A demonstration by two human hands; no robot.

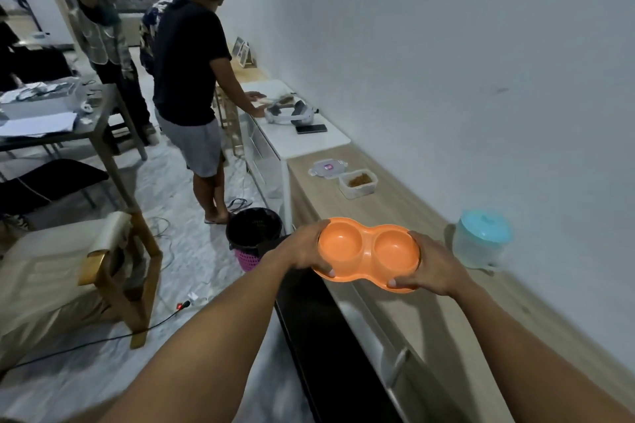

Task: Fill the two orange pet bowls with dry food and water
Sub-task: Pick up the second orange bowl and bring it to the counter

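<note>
Two joined orange pet bowls [367, 252], moulded as one double dish, are held above the near edge of the wooden bench [405, 213]. The dish is gripped at its left end by the left hand [304, 249], fingers curled round the rim and the thumb laid over the near edge. The right end is clasped in the same way by the right hand [434, 266]. Both wells are seen to be empty. It cannot be told whether the dish touches the bench top or is held just over it.

Farther along the bench, a clear plastic container [358, 183] holding brown dry food is set with its top off, and its lid [328, 168] is laid just beside it, towards the far side. Near the right hand, against the wall [481, 45], a translucent water jug [481, 240] with a light blue cap is stood upright.

On the floor beside the bench, a black waste bin [253, 228] is placed. Beyond it, a person in a dark shirt [187, 62] is stood at a white cabinet [292, 141], on which a headset [292, 113] and a phone [311, 129] are laid.
</note>
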